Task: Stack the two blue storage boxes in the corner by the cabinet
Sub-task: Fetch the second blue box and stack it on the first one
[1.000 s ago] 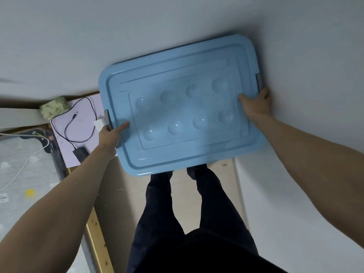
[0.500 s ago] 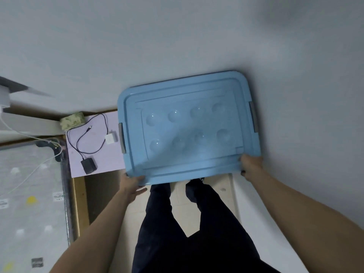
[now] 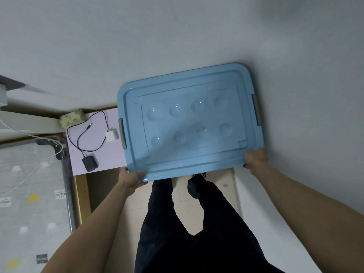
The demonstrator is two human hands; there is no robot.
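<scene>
A blue storage box [image 3: 189, 123] with a dimpled lid and grey side latches fills the middle of the head view, seen from straight above, close to the white wall. Only its lid shows; whatever lies beneath it is hidden. My left hand [image 3: 131, 178] grips the near left corner of the lid's rim, thumb on top. At the near right corner my right hand [image 3: 256, 159] holds the rim, fingers curled under the edge. My legs stand just behind the box.
A pale pink cabinet top [image 3: 96, 146] sits left of the box, carrying a black adapter [image 3: 90, 163] with cable, a white plug [image 3: 111, 136] and a green sponge [image 3: 71, 118]. Further left is a grey patterned mat [image 3: 29, 203]. White walls close in behind and right.
Both hands slid from the box's side latches to its near corners. The box now sits lower and further from me, near the wall.
</scene>
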